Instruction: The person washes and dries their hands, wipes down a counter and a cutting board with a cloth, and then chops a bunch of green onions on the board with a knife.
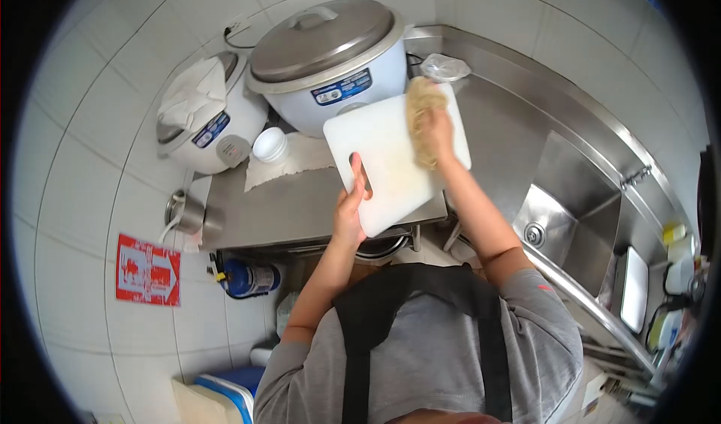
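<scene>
A white cutting board [394, 161] is held up at a tilt over the steel counter. My left hand [351, 210] grips it near its slot handle, with fingers at the opening. Against the board's far right part, my right hand [437, 135] presses a yellowish-beige cloth [423, 108]. The cloth is bunched under the palm and touches the board's face. Behind the board stands a large rice cooker [330, 56] with a metal lid, partly hidden by it.
Left of it is a smaller rice cooker [214, 131] with a white cloth [194, 97] on top. White cups [270, 146] stand on a cloth. A crumpled plastic bag [444, 67] lies behind the board. At right is a steel sink [578, 236] with a faucet [637, 178].
</scene>
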`<state>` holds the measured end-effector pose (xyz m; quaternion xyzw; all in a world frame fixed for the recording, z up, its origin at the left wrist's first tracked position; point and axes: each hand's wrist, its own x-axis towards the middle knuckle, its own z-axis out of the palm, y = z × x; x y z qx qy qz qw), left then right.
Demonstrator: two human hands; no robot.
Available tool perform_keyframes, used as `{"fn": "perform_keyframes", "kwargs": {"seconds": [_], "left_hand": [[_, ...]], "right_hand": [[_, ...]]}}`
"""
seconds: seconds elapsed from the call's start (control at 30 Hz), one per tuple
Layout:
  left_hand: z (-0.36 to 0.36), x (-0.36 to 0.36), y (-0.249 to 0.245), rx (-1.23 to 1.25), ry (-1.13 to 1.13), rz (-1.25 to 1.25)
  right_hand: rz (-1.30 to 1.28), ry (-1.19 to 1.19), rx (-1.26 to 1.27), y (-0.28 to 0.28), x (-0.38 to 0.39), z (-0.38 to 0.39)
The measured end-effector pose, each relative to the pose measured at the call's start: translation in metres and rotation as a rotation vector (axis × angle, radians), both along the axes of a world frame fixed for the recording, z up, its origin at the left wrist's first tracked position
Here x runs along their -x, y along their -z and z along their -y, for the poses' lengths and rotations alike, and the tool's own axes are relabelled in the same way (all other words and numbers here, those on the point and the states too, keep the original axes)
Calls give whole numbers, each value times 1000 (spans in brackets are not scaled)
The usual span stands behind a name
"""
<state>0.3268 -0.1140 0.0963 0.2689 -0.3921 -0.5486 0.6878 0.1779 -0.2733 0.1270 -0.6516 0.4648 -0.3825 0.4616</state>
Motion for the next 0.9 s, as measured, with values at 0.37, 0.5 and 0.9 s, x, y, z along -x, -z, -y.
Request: {"fn": "perform_keyframes", "kwargs": {"seconds": [0.37, 0.5, 0.9], "left_hand": [[34, 13, -25, 96, 286, -87], [62, 33, -22, 72, 334, -123], [83, 72, 9, -31, 449, -36]], "right_hand": [[24, 475, 853, 32, 53, -17], [-49, 272, 1032, 40, -3, -84], [-211, 666, 898, 8, 112, -2]]}}
